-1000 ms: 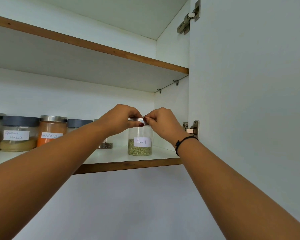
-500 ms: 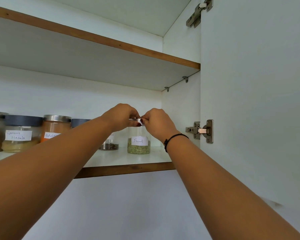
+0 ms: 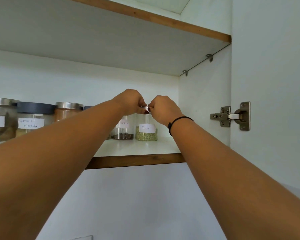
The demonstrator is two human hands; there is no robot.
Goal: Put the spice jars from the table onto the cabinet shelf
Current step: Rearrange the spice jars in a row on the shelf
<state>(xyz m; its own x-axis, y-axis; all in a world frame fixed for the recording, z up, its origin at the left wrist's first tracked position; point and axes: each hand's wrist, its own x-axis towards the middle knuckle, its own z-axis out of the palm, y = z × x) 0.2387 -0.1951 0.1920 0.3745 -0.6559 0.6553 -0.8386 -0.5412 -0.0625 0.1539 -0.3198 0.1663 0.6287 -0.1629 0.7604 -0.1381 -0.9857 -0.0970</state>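
Observation:
A clear glass jar labelled Fennel [image 3: 146, 130], with green seeds at its bottom and a metal lid, stands on the white cabinet shelf [image 3: 139, 148] towards the back right. Both my hands reach up to its lid. My left hand [image 3: 131, 101] grips the lid from the left and my right hand [image 3: 163, 109] grips it from the right, fingers curled over the rim. The lid is mostly hidden by my fingers. Just left of it stands a jar labelled Cloves [image 3: 123, 129].
Further left on the shelf stand a Garam Masala jar [image 3: 33, 118] with a dark lid, an orange powder jar [image 3: 68, 110] and one more jar [image 3: 0, 118]. An upper shelf [image 3: 145, 16] hangs overhead. The open cabinet door [image 3: 270, 84] with its hinge [image 3: 230, 116] is at right.
The Fennel jar has slid deeper into the shelf, next to the Cloves jar, with both hands staying on its lid. The camera has come closer and shifted left.

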